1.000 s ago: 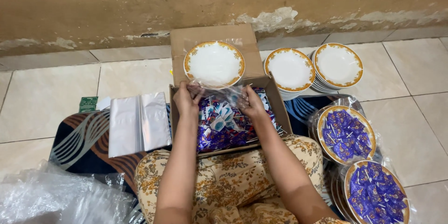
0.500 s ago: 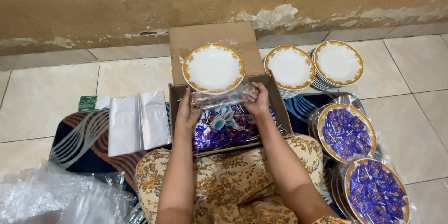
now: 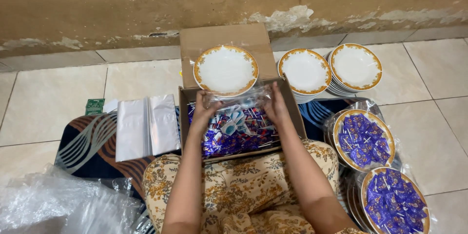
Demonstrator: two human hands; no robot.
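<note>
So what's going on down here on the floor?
A seated person's left hand and right hand hold a clear plastic bag over an open cardboard box of purple-wrapped sweets. An empty white, gold-rimmed plate rests on the box flap; two sweet-filled wrapped plates sit alongside.

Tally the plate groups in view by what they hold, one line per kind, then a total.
Single empty white gold-rimmed plate on the cardboard box flap: 1
Stacks of empty white gold-rimmed plates on the floor: 2
Wrapped gold-rimmed plates heaped with purple-wrapped sweets: 2
Total: 5
</note>
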